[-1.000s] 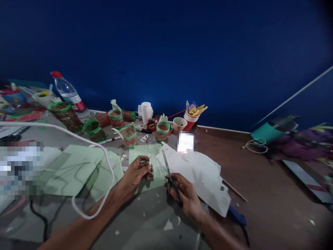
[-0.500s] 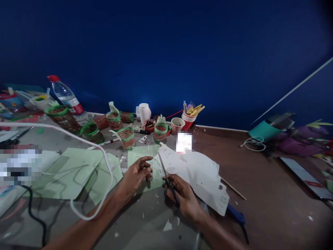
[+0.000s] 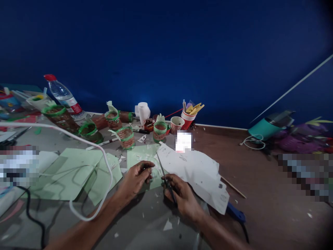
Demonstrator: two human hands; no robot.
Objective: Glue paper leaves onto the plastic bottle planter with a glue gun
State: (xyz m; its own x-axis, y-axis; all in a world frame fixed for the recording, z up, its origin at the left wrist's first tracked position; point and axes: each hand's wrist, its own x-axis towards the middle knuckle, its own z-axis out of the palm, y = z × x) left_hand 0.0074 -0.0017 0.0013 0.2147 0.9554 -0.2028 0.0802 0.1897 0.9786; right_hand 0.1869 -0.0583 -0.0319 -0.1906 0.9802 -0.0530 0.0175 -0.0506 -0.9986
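Observation:
My right hand [image 3: 180, 194] grips a pair of dark scissors [image 3: 166, 178], their narrow blades pointing away from me along the edge of a white paper sheet [image 3: 195, 170]. To its left, my left hand [image 3: 139, 178] is curled, thumb and forefinger close together; whatever is between the fingertips is too small to make out. Beneath the left fingertips lies a light green sheet [image 3: 135, 152] strewn with pale paper scraps. Just beyond it stands a brown cup with a green rim [image 3: 160, 131] and a green paper piece rising from it.
More green-rimmed brown cups [image 3: 125, 137] stand at the back left near a water bottle [image 3: 63, 95]. A white cable [image 3: 110, 170] loops over green sheets [image 3: 67, 166] and my left forearm. Behind are paper cups [image 3: 187, 119]. A wooden stick [image 3: 234, 187] and a blue-handled tool [image 3: 236, 212] lie right.
The fingers of my left hand have drawn closer together and dipped slightly. My right hand still holds the scissors, almost in the same spot. The view has shifted a little.

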